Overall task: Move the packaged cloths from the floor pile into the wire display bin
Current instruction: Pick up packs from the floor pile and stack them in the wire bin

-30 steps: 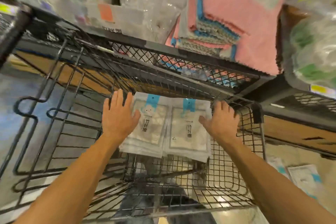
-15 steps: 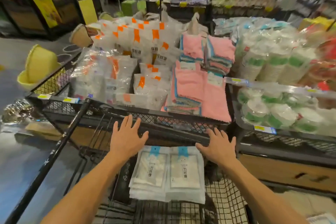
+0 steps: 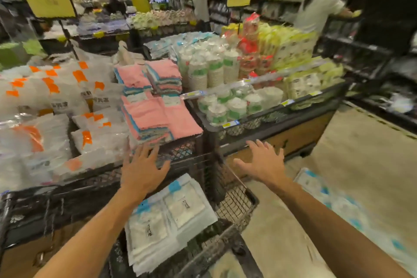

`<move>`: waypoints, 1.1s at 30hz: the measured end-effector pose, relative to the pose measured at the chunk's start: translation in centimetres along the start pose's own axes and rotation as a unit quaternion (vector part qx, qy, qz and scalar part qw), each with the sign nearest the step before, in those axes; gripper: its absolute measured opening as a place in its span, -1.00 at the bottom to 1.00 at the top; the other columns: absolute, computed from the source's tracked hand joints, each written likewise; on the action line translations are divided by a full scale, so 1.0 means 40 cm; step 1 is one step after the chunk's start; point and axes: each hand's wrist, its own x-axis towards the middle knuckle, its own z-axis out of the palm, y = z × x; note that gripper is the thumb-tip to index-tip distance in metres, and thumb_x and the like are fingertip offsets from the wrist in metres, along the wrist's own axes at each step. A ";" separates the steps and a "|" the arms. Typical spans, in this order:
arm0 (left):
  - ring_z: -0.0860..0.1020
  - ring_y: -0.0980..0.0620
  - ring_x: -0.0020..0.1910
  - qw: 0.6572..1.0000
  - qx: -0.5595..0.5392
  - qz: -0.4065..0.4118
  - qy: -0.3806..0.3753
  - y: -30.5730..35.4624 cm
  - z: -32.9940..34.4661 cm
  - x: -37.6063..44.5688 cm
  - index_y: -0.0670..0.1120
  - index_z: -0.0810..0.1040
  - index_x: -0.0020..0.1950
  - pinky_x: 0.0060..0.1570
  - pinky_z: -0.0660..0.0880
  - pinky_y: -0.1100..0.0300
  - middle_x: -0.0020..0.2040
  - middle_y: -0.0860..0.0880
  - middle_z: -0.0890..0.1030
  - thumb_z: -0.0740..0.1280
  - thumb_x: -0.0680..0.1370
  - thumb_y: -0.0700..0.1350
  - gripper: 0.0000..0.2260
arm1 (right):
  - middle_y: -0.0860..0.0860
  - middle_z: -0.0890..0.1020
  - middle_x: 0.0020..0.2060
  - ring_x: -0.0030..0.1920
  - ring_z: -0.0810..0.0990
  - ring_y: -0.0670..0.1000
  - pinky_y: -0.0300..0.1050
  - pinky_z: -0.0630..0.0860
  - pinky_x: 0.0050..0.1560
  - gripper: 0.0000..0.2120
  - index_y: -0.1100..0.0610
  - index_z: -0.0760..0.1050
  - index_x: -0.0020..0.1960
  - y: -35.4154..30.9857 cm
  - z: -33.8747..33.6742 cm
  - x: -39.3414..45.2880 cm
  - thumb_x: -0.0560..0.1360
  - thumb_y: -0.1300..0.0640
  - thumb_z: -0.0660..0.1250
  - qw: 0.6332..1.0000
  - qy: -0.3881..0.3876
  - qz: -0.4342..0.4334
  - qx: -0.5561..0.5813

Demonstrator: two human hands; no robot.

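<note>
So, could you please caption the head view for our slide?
Both open hands hover above packaged cloths stacked in the wire bin.

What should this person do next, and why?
Probably reach the right hand down to the packaged cloths on the floor. Both hands are empty, the left hand too, and two stacks already lie in the wire bin.

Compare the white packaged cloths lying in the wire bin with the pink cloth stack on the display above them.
The white packaged cloths with blue tabs are sealed in clear wrap; the pink cloth stack with blue edges looks bare and fluffy. The packaged cloths sit low in the black wire bin, two side by side; the pink stack sits higher on the mesh display shelf. Both are flat, layered piles, and neither the left hand nor the right hand holds them.
</note>
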 end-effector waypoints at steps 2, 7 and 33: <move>0.01 -0.06 0.66 0.998 -0.012 0.051 -0.021 0.089 0.006 -0.007 0.09 0.07 0.67 0.59 -0.03 -0.19 0.68 -0.03 0.07 0.00 0.63 0.35 -0.34 | 0.01 0.24 0.62 0.61 0.17 0.16 0.40 0.05 0.56 -0.13 -0.07 0.20 0.62 0.100 -0.030 -0.065 0.45 -0.52 0.11 0.999 0.012 0.047 0.008; 0.03 -0.05 0.65 0.986 -0.024 0.162 -0.021 0.323 0.003 -0.044 0.05 0.10 0.67 0.59 0.00 -0.17 0.67 -0.06 0.09 0.02 0.64 0.32 -0.35 | 0.04 0.30 0.59 0.57 0.26 0.14 0.22 0.14 0.54 -0.20 0.00 0.18 0.63 0.339 -0.101 -0.245 0.56 -0.43 0.17 0.985 0.037 0.166 -0.025; 0.05 -0.05 0.65 0.890 0.044 0.439 -0.112 1.451 0.200 -0.211 0.04 0.04 0.68 0.59 0.04 -0.17 0.67 -0.07 0.09 0.02 0.66 0.29 -0.36 | 0.01 0.37 0.55 0.52 0.33 0.19 0.41 0.19 0.50 -0.17 -0.01 0.24 0.59 1.300 -0.070 -0.804 0.48 -0.45 0.24 0.849 0.059 0.516 0.093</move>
